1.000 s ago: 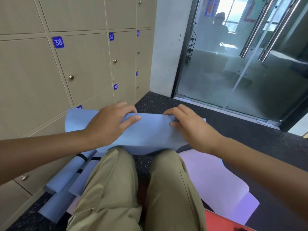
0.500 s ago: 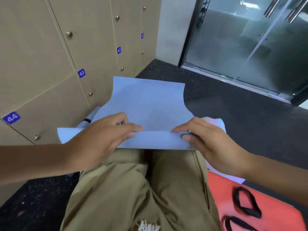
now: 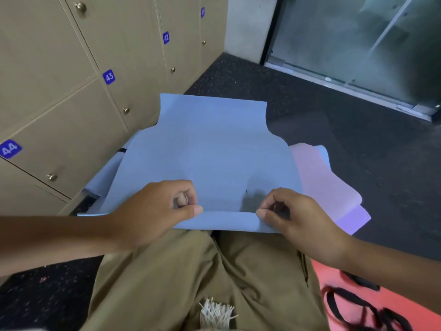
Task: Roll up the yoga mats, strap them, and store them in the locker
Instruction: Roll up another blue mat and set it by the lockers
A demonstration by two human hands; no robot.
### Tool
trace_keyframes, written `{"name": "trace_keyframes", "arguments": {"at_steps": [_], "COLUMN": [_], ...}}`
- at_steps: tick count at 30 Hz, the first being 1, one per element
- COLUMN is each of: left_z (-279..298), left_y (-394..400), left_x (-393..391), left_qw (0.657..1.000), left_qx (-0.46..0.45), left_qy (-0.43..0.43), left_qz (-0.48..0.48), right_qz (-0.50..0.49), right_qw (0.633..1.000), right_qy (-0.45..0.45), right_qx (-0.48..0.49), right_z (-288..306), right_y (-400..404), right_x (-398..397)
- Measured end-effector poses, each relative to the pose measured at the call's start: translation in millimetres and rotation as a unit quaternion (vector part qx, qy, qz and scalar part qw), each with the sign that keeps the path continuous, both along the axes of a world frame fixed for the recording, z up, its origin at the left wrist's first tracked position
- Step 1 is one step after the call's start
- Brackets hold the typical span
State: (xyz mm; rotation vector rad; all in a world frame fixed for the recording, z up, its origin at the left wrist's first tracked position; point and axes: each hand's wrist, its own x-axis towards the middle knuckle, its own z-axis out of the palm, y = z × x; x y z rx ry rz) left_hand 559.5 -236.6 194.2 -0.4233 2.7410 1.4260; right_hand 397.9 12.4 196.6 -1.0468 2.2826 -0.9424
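The blue mat [image 3: 210, 151] lies on the floor, its near edge folded over at the knees. The left hand [image 3: 152, 211] and right hand [image 3: 298, 216] both pinch that fold. It looks soft, light and bendy — best held at the edge. A pink mat [image 3: 319, 177] lies underneath on the right; black straps [image 3: 358, 304] lie near right — lockers [image 3: 59, 103] stand left.

Your hands, side by side
Your left hand [image 3: 160, 211] and right hand [image 3: 296, 218] reach forward, fingers curled, thumbs pointing inward.
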Motion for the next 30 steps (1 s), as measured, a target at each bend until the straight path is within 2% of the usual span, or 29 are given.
{"name": "trace_keyframes", "arguments": {"at_steps": [5,9,13,16,19,25,30], "left_z": [0,-6,-15,-16,-15,-16,-11], "left_y": [4,3,-2,-2,2,12,24], "left_x": [-4,-1,3,6,8,18,20], "left_qw": [0.999,0.993,0.979,0.969,0.94,0.889,0.901], "left_qx": [-0.037,-0.095,-0.147,-0.176,-0.269,-0.397,-0.402], "left_qy": [0.002,0.047,0.078,0.099,0.13,0.152,0.118], "left_qz": [-0.001,-0.06,-0.12,-0.14,-0.165,-0.173,-0.111], "right_qz": [0.023,0.075,0.171,0.174,0.168,0.138,0.1], "right_qw": [0.995,0.981,0.931,0.912,0.92,0.955,0.962], "right_qy": [0.091,0.157,0.308,0.357,0.34,0.254,0.253], "right_qx": [-0.032,-0.086,-0.096,-0.103,-0.098,-0.07,-0.017], "right_z": [-17,-30,-39,-44,-45,-41,-36], "right_y": [0,10,19,20,20,19,17], "right_x": [6,6,-1,-4,-3,4,18]}}
